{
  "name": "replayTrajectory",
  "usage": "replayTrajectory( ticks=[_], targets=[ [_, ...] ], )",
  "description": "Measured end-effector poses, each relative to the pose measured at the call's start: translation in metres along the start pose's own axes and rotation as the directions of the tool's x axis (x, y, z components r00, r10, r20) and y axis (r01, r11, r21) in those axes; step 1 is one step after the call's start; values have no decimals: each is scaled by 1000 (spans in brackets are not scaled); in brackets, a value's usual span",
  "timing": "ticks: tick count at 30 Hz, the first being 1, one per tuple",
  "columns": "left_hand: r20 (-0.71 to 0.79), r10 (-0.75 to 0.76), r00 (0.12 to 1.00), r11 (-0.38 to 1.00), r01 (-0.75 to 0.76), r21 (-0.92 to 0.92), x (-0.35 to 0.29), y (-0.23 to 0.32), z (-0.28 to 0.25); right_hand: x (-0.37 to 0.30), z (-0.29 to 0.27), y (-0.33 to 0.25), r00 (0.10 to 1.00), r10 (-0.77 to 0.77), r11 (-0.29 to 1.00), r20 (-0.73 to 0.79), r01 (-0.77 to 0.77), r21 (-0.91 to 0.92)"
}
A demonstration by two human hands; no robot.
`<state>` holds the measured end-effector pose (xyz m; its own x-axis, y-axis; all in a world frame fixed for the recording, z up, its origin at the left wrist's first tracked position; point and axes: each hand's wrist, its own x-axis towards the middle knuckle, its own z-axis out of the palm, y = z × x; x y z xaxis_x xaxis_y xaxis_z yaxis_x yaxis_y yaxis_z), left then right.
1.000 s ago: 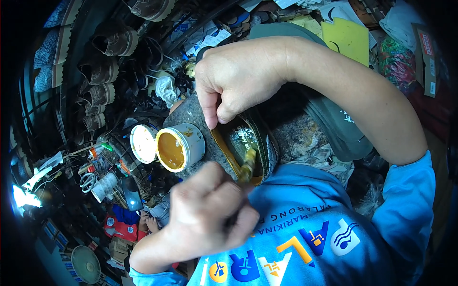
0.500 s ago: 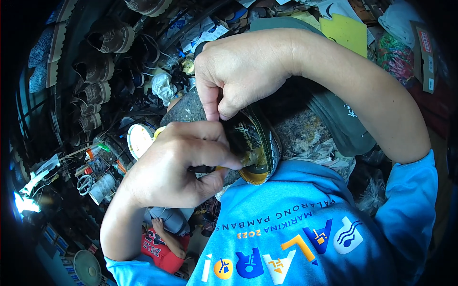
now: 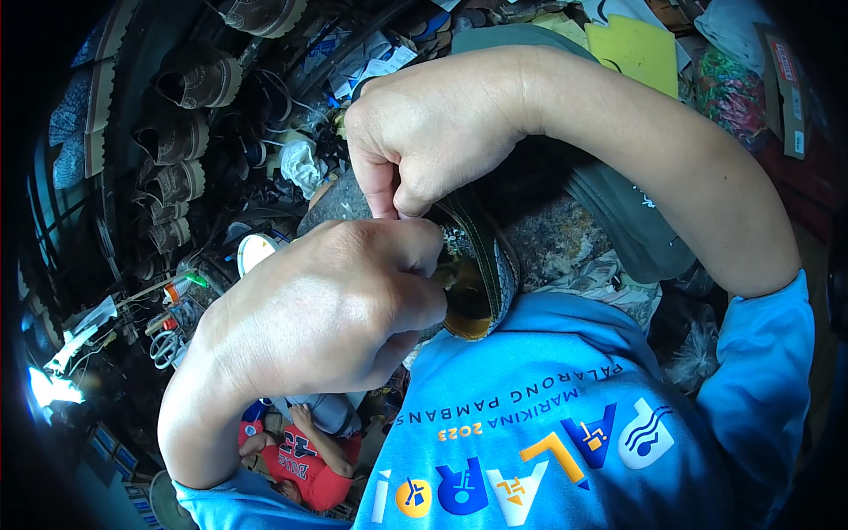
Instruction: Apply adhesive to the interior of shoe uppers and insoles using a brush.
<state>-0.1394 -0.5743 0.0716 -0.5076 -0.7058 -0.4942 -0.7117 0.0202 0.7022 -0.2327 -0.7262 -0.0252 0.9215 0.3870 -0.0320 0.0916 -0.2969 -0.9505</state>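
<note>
In front of my chest is a shoe (image 3: 488,265), its opening facing up. It has a dark inside, a stitched greenish rim and a yellowish heel edge, and gold marks and a wet-looking yellowish patch show inside. My left hand (image 3: 322,305) is curled over its left side, fingers bent toward the opening; whatever they hold is hidden. My right hand (image 3: 433,141) points down at the shoe's far end with thumb and forefinger pinched together. What lies between those fingertips is too small or covered to make out.
Behind the shoe lies a rough grey stone-like block (image 3: 565,238). Brown shoes (image 3: 199,79) hang in a row at left. Scissors (image 3: 165,347) and a white round lid (image 3: 256,252) are left of my forearm. A person in red (image 3: 309,464) sits at lower left; yellow sheets (image 3: 632,57) lie far right.
My left hand has rolled over and moved up, its fingers now more curled and covering more of the shoe. My right hand has shifted slightly left, still pinched.
</note>
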Motion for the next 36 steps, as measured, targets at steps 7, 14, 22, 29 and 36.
replayTrajectory(
  ticks=[7, 14, 22, 29, 36],
  targets=[
    [-159, -45, 986, 963, 85, 256, -7, 4, 9, 4, -10, -7, 980, 141, 984, 138, -123, -126],
    [-474, -63, 878, 963, 179, 202, -19, 31, 68, 1, -5, 3, 997, 44, 999, 62, -45, 22],
    [-710, -101, 697, 980, 191, 48, -16, 32, 106, -3, -3, 16, 997, -61, 998, 55, 61, 0],
    [-778, -136, 613, 987, 153, -52, -9, 29, 131, -2, -3, 9, 997, -45, 998, 60, 41, 57],
    [-818, -126, 561, 990, 124, -67, -12, 21, 129, -3, -5, 9, 998, -27, 998, 60, 24, 53]
  ],
)
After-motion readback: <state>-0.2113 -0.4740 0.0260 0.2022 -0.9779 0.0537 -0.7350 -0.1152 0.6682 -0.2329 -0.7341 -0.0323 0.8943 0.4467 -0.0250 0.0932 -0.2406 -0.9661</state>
